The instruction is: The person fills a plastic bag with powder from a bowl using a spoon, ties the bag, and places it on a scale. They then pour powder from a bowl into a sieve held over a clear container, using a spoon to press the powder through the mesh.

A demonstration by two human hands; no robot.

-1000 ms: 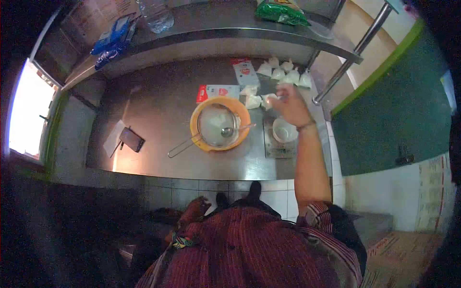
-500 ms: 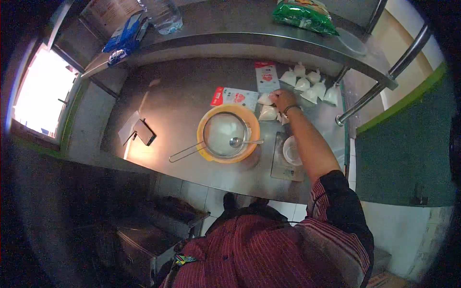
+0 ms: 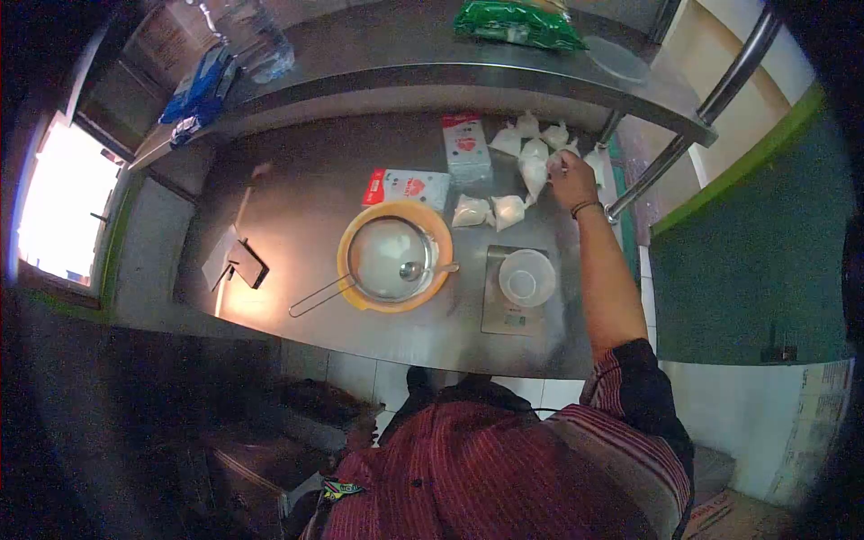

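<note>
My right hand [image 3: 573, 183] reaches to the back right of the steel table. Its fingers are closed at a small knotted plastic bag of white powder [image 3: 535, 175], beside other such bags [image 3: 506, 139]. Part of the bag's top is hidden by the fingers. Two more bags of white powder [image 3: 508, 212] lie in front and to the left of the hand. Nearer me, a clear plastic tub [image 3: 526, 278] rests on a flat kitchen scale [image 3: 511, 320]. My left hand does not show.
On the table, an orange bowl [image 3: 346, 261] carries a wire sieve with white powder and a spoon [image 3: 423, 271]. Two red-and-white packets [image 3: 409, 188] lie behind it. A phone-like device [image 3: 248, 264] stands left. Overhead runs a steel shelf [image 3: 387, 76] with a green bag [image 3: 520, 24].
My right hand has moved right and slightly back from the nearer bags, taking one bag toward the rear group. The tub and scale are now uncovered. The view has shifted slightly.
</note>
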